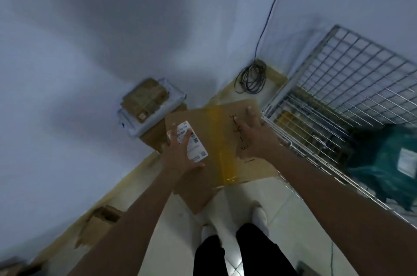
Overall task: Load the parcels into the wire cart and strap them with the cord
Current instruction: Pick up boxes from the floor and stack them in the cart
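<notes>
A flat brown cardboard parcel [216, 140] with a yellow tape strip and a white shipping label sits in front of me near the wall. My left hand [180, 151] lies spread on its label side, fingers straight. My right hand [252, 133] presses flat on its right half, beside handwritten marks. The wire cart [338, 86] stands just to the right, with a teal bagged parcel [383, 163] inside. A dark cord [250, 79] lies coiled on the floor by the wall behind the parcel.
A stack of parcels [146, 104], a brown one on a white bag on a box, stands left of the held parcel against the wall. Torn cardboard [99, 226] lies along the skirting at lower left. My feet [259, 215] stand on pale tiles.
</notes>
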`<state>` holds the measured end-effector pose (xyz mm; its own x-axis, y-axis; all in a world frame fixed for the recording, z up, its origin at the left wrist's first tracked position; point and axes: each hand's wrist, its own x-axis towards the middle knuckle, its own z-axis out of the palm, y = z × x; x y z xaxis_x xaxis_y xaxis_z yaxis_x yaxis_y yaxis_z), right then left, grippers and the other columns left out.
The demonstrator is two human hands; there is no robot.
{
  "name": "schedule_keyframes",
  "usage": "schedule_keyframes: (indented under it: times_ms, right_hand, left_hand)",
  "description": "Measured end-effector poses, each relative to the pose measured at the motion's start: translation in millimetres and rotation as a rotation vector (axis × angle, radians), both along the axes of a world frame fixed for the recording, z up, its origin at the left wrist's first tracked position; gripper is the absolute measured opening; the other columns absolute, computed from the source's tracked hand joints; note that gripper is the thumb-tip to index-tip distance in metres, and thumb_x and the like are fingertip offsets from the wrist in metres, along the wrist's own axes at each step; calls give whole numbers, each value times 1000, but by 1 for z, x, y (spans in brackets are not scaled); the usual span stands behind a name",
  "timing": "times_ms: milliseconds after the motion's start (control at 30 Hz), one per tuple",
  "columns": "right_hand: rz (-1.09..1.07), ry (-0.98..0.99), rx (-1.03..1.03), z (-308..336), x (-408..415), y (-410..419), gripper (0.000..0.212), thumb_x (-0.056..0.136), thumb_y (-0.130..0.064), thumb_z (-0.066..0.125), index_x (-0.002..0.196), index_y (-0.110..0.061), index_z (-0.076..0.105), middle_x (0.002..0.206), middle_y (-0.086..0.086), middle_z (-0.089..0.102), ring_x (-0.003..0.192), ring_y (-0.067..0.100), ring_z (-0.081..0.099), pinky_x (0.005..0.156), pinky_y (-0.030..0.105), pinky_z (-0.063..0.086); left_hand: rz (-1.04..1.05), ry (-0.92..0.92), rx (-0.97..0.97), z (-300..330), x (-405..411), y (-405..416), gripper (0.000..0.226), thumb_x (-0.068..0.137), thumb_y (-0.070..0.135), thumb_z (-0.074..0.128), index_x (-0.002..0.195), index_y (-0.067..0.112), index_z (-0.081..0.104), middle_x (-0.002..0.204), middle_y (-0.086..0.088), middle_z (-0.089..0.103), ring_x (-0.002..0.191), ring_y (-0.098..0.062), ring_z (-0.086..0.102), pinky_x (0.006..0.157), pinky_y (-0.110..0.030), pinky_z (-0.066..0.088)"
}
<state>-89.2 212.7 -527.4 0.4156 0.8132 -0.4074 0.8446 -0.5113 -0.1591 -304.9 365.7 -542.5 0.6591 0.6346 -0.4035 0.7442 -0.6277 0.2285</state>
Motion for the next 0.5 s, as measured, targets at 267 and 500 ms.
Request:
schedule_keyframes:
  times_ms: [267, 500]
  right_hand:
    - [-179, 49, 101, 121, 80, -37, 123, 62, -64, 78, 152, -40, -2, 159, 1, -24, 142, 47, 13, 110, 54, 32]
    - [-406, -35, 129, 173, 215, -169, 125, 62, -64, 78, 152, -41, -5, 158, 5, -28, 142, 48, 14, 114, 53, 28]
  left_hand:
    - [-166, -96, 147, 127, 105, 11, 128, 49, 81, 70, 152, 30, 15, 160, -4, -14, 146, -34, 7, 112, -55, 28]
    - [-301, -177, 188, 183, 289, -99, 128, 52, 64, 83, 153, 30, 12, 160, -4, -14, 137, -42, 21, 109, -52, 30]
